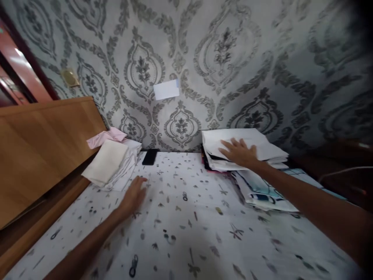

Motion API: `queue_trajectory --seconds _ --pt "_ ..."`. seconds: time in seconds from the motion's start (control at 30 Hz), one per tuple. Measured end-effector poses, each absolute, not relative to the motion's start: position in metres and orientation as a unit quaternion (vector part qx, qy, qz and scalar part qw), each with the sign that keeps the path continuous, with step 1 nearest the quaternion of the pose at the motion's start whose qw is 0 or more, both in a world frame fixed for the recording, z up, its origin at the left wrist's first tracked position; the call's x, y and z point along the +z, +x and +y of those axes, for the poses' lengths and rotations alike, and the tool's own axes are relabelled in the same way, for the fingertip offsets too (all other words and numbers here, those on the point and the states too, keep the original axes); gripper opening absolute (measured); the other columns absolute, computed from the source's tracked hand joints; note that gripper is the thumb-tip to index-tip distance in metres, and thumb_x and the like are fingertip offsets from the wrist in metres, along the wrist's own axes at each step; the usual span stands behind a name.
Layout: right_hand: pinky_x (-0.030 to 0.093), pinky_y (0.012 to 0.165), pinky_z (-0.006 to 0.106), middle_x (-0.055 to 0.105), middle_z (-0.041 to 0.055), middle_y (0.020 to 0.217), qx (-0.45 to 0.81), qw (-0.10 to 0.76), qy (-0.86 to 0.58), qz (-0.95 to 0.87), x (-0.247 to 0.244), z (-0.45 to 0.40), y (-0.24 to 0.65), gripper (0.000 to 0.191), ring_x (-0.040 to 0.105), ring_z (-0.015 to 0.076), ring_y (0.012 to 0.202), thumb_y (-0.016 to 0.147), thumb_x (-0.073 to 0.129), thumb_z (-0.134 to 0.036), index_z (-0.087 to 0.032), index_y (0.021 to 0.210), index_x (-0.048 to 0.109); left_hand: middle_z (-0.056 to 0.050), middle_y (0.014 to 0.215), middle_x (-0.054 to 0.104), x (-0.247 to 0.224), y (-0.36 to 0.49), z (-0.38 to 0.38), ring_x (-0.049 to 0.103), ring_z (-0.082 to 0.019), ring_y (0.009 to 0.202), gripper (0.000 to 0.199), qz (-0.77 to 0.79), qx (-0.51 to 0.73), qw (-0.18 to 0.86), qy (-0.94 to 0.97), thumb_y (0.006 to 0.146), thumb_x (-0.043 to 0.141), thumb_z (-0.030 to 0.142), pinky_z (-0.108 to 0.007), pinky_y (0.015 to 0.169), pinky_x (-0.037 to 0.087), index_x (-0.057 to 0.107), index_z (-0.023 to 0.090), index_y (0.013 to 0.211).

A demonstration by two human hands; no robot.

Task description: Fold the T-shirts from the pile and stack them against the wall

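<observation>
My right hand (239,152) lies flat with fingers spread on the top white folded cloth (250,137) of a stack against the wall. Darker layers show at that stack's left edge. In front of it sits another folded pile, a white and teal printed cloth (262,194), partly hidden by my right forearm. My left hand (135,193) is slightly blurred, over or on the patterned bedsheet (186,225), with its fingers loosely apart and nothing in them. Nearest to it are a cream folded cloth (106,161) on white folded fabric (126,165) and a black phone (150,157).
A pink cloth (112,136) rests behind the cream one, beside a wooden headboard (49,144) on the left. The patterned wall (180,116) bounds the back and carries a white paper (166,90). A pale cable (346,170) runs at the far right.
</observation>
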State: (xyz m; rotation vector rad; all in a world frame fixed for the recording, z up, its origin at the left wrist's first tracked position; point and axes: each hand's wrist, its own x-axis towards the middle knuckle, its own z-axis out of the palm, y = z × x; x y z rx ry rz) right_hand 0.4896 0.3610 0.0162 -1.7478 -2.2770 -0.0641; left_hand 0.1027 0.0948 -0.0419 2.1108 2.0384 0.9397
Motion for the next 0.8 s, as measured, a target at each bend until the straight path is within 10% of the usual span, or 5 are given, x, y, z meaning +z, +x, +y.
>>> queue_trajectory --seconds 0.3,0.47,0.7,0.8 --pt "0.045 0.105 0.049 0.061 0.0227 0.136 -0.118 0.203 -0.502 -0.833 -0.002 0.28 0.47 0.043 0.056 0.0341 0.128 0.095 0.037 -0.029 -0.013 0.118 0.07 -0.023 0.122 0.061 0.015 -0.044 0.077 0.056 -0.038 0.116 0.04 0.866 0.01 -0.112 0.486 0.094 0.048 0.037 -0.048 0.091 0.049 0.057 0.008 0.119" --pt "0.047 0.104 0.052 0.067 0.0191 0.128 -0.062 0.299 -0.431 -0.849 -0.025 0.217 0.448 0.036 0.062 0.035 0.121 0.091 0.044 -0.035 -0.018 0.102 0.074 -0.024 0.109 0.068 0.028 -0.046 0.077 0.064 -0.035 0.109 0.024 0.853 0.048 -0.093 0.512 0.088 0.045 0.012 -0.047 0.094 0.045 0.063 0.009 0.103" --pt "0.057 0.092 0.049 0.07 0.0141 0.123 0.492 0.31 -0.387 -0.715 -0.02 0.11 0.359 0.041 0.067 0.0328 0.112 0.086 0.058 -0.058 -0.024 0.102 0.073 -0.012 0.094 0.07 0.079 -0.005 0.084 0.067 -0.026 0.096 0.022 0.812 0.238 -0.029 0.532 0.094 0.041 0.024 -0.036 0.082 0.051 0.061 0.014 0.095" --pt "0.057 0.091 0.049 0.067 0.0164 0.126 0.757 0.263 -0.366 -0.474 -0.018 0.081 0.322 0.054 0.067 0.0337 0.113 0.082 0.061 -0.071 -0.024 0.107 0.07 -0.004 0.091 0.069 0.092 0.061 0.07 0.067 -0.017 0.081 0.022 0.671 0.477 0.167 0.542 0.094 0.044 0.033 -0.028 0.072 0.054 0.059 0.017 0.096"
